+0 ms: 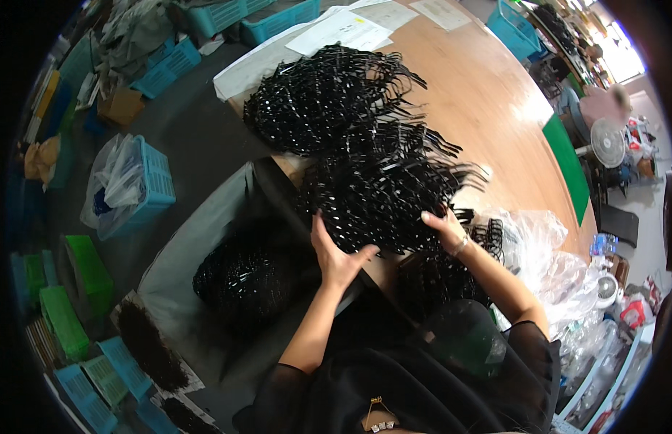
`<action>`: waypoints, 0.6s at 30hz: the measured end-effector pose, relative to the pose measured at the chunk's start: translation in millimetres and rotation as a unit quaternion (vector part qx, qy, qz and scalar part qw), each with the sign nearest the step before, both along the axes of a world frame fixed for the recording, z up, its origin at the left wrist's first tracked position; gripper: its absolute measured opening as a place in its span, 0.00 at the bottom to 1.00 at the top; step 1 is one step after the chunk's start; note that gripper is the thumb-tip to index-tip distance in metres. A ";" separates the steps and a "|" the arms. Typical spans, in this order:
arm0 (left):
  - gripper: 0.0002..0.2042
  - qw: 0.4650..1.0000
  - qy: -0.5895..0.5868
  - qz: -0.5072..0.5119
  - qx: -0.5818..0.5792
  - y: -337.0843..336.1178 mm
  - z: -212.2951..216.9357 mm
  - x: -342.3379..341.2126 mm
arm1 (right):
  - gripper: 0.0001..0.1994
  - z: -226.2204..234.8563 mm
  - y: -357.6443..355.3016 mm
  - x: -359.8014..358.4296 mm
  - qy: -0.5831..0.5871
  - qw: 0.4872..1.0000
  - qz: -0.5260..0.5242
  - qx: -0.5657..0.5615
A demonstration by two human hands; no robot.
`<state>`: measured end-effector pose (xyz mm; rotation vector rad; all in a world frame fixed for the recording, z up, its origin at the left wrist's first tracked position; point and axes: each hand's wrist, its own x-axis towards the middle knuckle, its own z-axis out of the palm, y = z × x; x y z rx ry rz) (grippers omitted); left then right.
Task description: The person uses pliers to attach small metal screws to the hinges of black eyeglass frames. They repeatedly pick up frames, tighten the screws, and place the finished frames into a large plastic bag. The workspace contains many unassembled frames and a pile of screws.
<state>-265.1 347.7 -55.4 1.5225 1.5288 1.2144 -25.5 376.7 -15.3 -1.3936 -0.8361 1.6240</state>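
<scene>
A thick bundle of glossy black strips (pixel 383 202), with loose curling ends on its right, lies between my two hands at the near edge of the wooden table. My left hand (pixel 339 253) grips its near left side, thumb spread and some fingers hidden by the strips. On its right side, my right hand (pixel 446 230) has the thumb on top and the fingers tucked beneath. Behind it sits a larger heap of the same strips (pixel 321 101). More black strips (pixel 441 278) lie close to my body. What exactly the strips are I cannot tell.
Left of the table edge stands a large open grey-lined container (pixel 184 249) with a dark speckled pile (pixel 242 275) inside. Crumpled clear plastic bags (pixel 542 249) lie at right. Papers (pixel 343 32) rest at the far edge. A blue basket (pixel 155 181) stands on the floor.
</scene>
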 end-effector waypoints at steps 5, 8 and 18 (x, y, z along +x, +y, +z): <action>0.52 0.990 -0.068 0.039 0.115 -8.1 4.1 29.8 | 0.19 5.4 -9.4 6.3 0.006 0.999 -0.002 -0.033; 0.51 0.986 -0.078 0.030 0.143 8.5 7.8 18.4 | 0.19 7.6 -6.2 5.2 -0.025 1.000 -0.014 0.004; 0.49 0.931 -0.337 0.063 0.126 -64.2 63.4 -130.7 | 0.34 105.6 -36.0 -143.8 -0.094 0.986 0.120 0.071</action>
